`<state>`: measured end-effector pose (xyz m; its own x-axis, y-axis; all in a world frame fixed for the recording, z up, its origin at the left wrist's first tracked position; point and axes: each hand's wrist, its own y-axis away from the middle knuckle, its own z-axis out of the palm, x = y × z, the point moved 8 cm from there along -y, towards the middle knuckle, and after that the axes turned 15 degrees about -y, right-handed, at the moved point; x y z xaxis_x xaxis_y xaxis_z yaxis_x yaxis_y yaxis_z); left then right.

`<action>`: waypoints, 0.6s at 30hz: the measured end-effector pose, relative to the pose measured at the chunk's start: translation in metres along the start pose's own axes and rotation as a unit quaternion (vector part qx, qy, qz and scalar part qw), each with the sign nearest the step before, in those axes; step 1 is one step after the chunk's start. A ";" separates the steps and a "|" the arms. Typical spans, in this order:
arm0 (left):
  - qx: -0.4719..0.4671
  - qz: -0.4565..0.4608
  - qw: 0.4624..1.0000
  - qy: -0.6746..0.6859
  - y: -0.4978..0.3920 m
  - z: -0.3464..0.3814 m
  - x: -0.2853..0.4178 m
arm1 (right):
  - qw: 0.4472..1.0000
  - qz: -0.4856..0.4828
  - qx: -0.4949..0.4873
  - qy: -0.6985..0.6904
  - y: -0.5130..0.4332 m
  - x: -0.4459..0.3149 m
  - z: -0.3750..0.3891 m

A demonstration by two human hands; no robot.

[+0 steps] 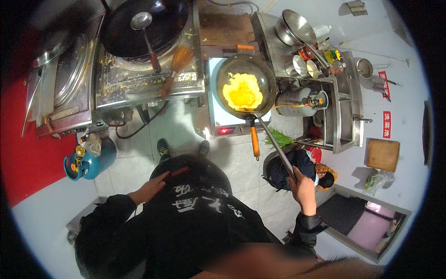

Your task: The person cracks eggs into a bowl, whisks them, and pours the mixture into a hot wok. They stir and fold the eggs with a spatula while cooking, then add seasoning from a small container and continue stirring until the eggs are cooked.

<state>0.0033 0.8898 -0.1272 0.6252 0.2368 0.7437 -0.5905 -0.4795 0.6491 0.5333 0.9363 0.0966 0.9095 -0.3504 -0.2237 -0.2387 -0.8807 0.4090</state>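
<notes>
My right hand (302, 190) is closed around the long metal handle of a cooking utensil (277, 146); its far end reaches the near rim of a wok. In that wok (268, 83), which has an orange-brown handle (255, 141), lies a yellow egg mass (243, 91), paler at its edge and more orange in the middle. The wok sits on a white-topped cooker (213, 101) with a lit red display. My left hand (153, 188) rests against the black apron (195, 209) at my front, fingers extended, holding nothing visible. The utensil's working end is partly hidden at the wok's rim.
A large wok (115, 38) with a ladle (141, 21) and a bamboo brush (177, 64) lie on the range at left. A blue gas cylinder (104, 157) stands below. At right are a strainer (291, 28), a grey cylinder (296, 101) and a crouching person (296, 167).
</notes>
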 end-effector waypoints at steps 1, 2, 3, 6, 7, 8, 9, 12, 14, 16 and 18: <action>-0.022 -0.016 0.999 0.035 -0.001 -0.001 -0.004 | 1.000 -0.012 0.006 0.023 -0.010 -0.006 0.009; -0.034 -0.006 0.999 0.033 -0.003 -0.005 -0.005 | 1.000 -0.007 0.016 0.012 -0.022 -0.009 0.022; -0.056 -0.002 0.998 0.034 -0.006 -0.007 -0.008 | 0.999 -0.005 0.026 0.021 -0.034 -0.010 0.036; -0.053 0.033 0.997 0.052 -0.019 -0.014 -0.018 | 0.998 -0.015 0.063 -0.011 -0.066 -0.016 0.069; -0.026 0.056 0.994 0.086 -0.026 -0.016 -0.021 | 0.996 -0.021 0.084 0.016 -0.075 -0.019 0.074; 0.002 0.078 0.990 0.119 -0.031 -0.017 -0.026 | 0.996 -0.012 0.089 0.022 -0.083 -0.019 0.080; -0.016 0.027 0.989 0.147 -0.036 -0.009 -0.043 | 0.994 -0.037 0.101 0.016 -0.090 -0.025 0.083; -0.049 -0.045 0.984 0.165 -0.050 0.008 -0.078 | 0.994 -0.031 0.107 0.003 -0.108 -0.032 0.085; -0.036 -0.015 0.993 0.108 -0.056 0.007 -0.086 | 0.994 -0.027 0.107 -0.010 -0.117 -0.036 0.084; -0.024 -0.011 0.997 0.074 -0.059 0.003 -0.095 | 0.993 -0.032 0.113 -0.027 -0.124 -0.040 0.083; -0.006 -0.013 0.999 0.031 -0.061 -0.001 -0.102 | 0.991 -0.050 0.119 -0.029 -0.129 -0.044 0.082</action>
<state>-0.0249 0.8961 -0.2422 0.6078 0.3019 0.7345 -0.5806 -0.4621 0.6704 0.4957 1.0390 -0.0189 0.9129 -0.2693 -0.3067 -0.2281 -0.9598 0.1638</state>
